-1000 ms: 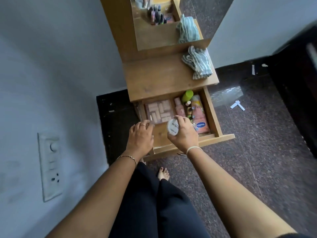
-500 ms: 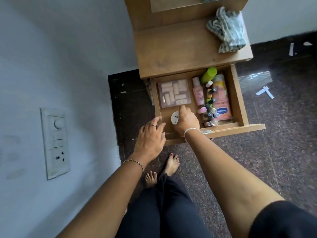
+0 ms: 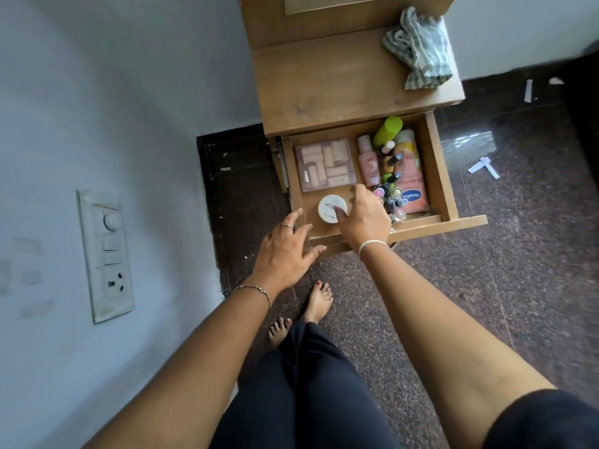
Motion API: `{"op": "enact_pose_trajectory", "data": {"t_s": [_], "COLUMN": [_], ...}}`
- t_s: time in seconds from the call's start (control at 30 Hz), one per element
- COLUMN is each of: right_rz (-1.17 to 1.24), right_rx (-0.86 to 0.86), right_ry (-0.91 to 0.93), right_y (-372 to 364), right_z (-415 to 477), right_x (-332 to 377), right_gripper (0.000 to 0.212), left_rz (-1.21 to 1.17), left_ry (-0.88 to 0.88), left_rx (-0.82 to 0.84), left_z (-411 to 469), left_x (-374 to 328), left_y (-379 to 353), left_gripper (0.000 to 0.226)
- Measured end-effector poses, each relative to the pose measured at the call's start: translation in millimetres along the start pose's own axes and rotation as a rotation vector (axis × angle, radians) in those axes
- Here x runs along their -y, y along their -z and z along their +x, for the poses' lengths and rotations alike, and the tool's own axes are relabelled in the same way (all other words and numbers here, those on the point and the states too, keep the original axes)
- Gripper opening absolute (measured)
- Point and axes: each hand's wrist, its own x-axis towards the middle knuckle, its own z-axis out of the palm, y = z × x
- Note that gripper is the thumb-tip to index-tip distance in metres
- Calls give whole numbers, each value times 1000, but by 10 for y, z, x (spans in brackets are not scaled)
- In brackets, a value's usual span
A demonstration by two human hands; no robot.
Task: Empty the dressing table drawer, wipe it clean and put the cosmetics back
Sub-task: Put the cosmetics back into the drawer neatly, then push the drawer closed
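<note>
The wooden drawer (image 3: pixel 438 163) of the dressing table (image 3: pixel 324 82) stands pulled out. In it lie a clear box of beige tubes (image 3: pixel 325 165), a pink bottle (image 3: pixel 368 163), a green bottle (image 3: pixel 387 129), an orange lotion bottle (image 3: pixel 411 189) and several small nail polish bottles (image 3: pixel 390 186). A round white jar (image 3: pixel 327 207) sits on the drawer floor at the front left. My right hand (image 3: pixel 364 218) hovers over it with fingers spread and the thumb touching the lid. My left hand (image 3: pixel 283 251) is spread open at the drawer's front left corner, holding nothing.
A striped grey-green cloth (image 3: pixel 418 50) lies crumpled on the table top at the back right. A wall with a switch panel (image 3: pixel 105 254) runs along the left. My bare feet (image 3: pixel 317 303) stand on the dark speckled floor; white paper scraps (image 3: pixel 483 166) lie to the right.
My right hand carried the white jar down into the drawer, set it on the floor and loosened its grip. My left hand spread open near the front corner. The view tilted closer.
</note>
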Motion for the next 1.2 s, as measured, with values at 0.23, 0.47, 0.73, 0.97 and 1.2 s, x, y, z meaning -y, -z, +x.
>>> {"op": "enact_pose_trajectory", "data": {"t_s": [0.23,0.47,0.73,0.97,1.2], "right_rz": [307,908,1202,1264,1290], "right_rx": [-506,-259,-20,106,201], "right_ry": [-422,-763,-826,-802,-781], "right_y": [106,-223,-170,87,215], "right_z": [-710,-1037,-829,-537,-222], "right_x": [-245,-38,146,192,320], "right_gripper": [25,38,34,31,32], "left_rz": [212,599,616,575,487], "left_ry": [-571,-553,-426,-334,-270], "left_rx": [-228,103,208,238,274], "left_z": [-235,-640,-609,-397,-132], "left_x": [-39,0,-40,-121,-99], "left_y": [66,-26,17,192,458], "left_gripper": [21,58,70,71,89]}}
